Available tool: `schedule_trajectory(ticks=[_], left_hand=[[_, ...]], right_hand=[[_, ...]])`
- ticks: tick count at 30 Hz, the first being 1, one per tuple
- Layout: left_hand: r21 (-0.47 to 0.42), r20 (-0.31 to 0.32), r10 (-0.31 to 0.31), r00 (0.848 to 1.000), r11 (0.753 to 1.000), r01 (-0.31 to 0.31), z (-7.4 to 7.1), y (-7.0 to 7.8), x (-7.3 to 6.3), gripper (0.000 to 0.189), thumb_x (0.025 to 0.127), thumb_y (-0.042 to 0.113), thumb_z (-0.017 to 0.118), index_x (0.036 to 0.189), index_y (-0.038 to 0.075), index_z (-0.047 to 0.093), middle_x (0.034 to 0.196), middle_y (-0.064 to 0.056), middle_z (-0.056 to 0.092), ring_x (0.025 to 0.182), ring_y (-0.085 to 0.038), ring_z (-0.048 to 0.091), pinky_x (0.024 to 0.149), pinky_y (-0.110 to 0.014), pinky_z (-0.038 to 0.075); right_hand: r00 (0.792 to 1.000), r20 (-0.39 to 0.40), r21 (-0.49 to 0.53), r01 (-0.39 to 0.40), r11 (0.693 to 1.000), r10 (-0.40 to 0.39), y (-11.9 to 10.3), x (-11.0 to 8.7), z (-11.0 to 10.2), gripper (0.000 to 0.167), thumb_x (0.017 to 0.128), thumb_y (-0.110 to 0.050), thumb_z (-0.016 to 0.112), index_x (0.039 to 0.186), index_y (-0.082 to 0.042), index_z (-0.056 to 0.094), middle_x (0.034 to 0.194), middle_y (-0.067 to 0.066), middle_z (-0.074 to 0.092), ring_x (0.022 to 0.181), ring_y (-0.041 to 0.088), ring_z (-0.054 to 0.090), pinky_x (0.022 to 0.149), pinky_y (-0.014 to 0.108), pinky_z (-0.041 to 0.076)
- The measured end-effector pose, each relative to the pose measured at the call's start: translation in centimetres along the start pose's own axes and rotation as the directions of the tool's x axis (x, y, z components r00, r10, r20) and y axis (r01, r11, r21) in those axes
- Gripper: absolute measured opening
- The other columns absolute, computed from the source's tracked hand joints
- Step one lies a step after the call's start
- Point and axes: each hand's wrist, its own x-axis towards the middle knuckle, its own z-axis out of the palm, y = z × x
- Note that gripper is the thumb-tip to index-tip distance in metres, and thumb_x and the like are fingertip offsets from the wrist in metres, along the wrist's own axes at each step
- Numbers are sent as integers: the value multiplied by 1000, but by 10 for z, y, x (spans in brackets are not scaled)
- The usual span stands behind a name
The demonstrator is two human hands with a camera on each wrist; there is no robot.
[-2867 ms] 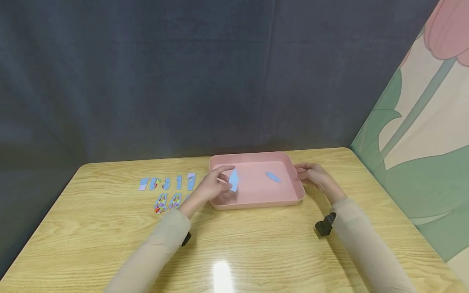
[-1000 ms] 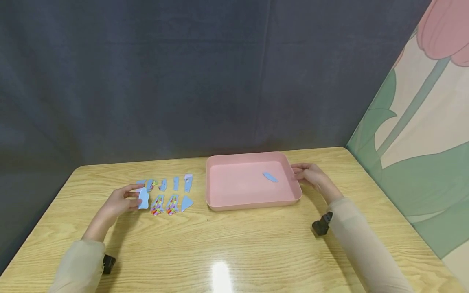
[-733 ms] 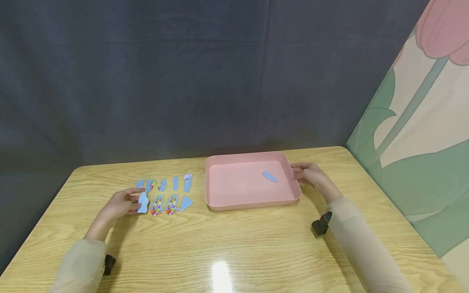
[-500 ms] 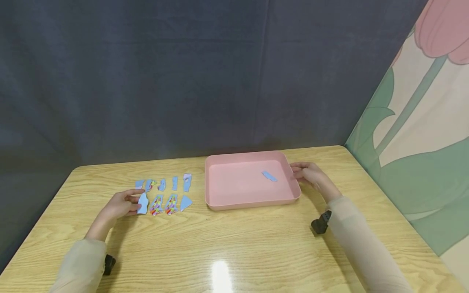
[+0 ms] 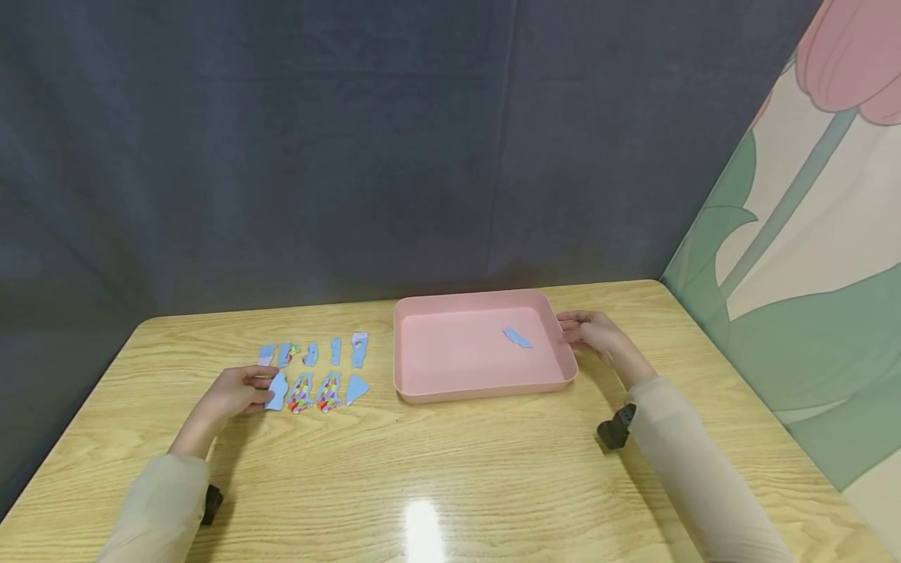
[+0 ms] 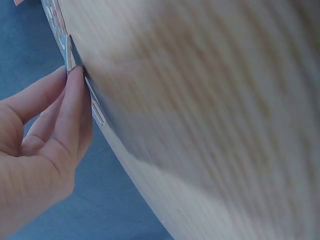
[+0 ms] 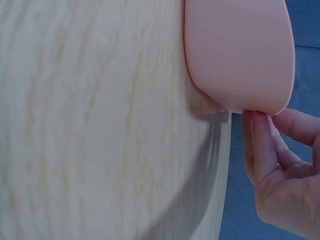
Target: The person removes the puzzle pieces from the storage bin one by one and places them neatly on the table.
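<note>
My left hand (image 5: pixel 235 391) pinches a light blue puzzle piece (image 5: pixel 278 390) with wavy edges between thumb and fingers, at the left end of the front row. In the left wrist view the left hand (image 6: pixel 47 125) holds this flat piece (image 6: pixel 69 50) by its edge, low over the tabletop. My right hand (image 5: pixel 598 336) touches the right wall of a shallow pink tray (image 5: pixel 486 393). Its fingertips lie against the tray's outer end in the right wrist view, where the right hand (image 7: pixel 287 175) is beside the table edge. One blue piece (image 5: pixel 518 338) lies inside the tray.
Behind the left hand runs a back row of small blue pieces, including a narrow strip (image 5: pixel 335 352) and one with a pale top (image 5: pixel 359 350). Two colourful printed pieces (image 5: pixel 328 392) and a blue triangle (image 5: pixel 357 389) continue the front row. A dark curtain (image 5: pixel 450 156) hangs behind the table.
My left hand has carried the puzzle piece from over the tray's left side leftward to the front row and lowered it there. My right hand has stayed at the tray's right wall.
</note>
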Motion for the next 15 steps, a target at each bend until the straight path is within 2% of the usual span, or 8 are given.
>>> schedule_trajectory(ticks=[4, 8, 11, 15], left_hand=[[-2, 2, -2, 1000, 1000, 2, 0, 1, 0, 51, 93, -2, 55, 138, -15, 36, 129, -36, 43, 104, -27, 59, 82, -33, 58], [2, -16, 2, 1000, 1000, -2, 1, 2, 1, 49, 91, -2, 56, 135, -16, 39, 128, -37, 46, 95, -17, 62, 81, -33, 58], [14, -48, 3, 999, 1000, -3, 3, 4, 2, 45, 90, -3, 59, 129, -18, 44, 119, -35, 53, 82, -8, 62, 75, -31, 59], [26, -73, -9, 997, 1000, 11, 5, 4, 2, 41, 89, -3, 59, 124, -19, 47, 106, -28, 60, 73, -6, 60, 68, -28, 59]], right_hand=[[1000, 7, 0, -1, 1000, 1, 1, 1, -1, 56, 93, 2, 50, 144, 9, 29, 145, 30, 37, 90, -1, 59, 82, 15, 54], [1000, 7, 1, -7, 1000, 7, 2, 1, -1, 56, 93, 2, 50, 145, 8, 30, 146, 29, 37, 90, -1, 59, 83, 15, 54], [1000, 3, 3, -10, 1000, 10, 2, 2, -2, 56, 93, 1, 50, 145, 8, 30, 146, 29, 38, 90, -1, 59, 83, 15, 54], [1000, 2, 8, -13, 1000, 13, 2, 2, -1, 56, 93, 1, 50, 144, 8, 30, 145, 28, 38, 90, 0, 59, 82, 14, 54]])
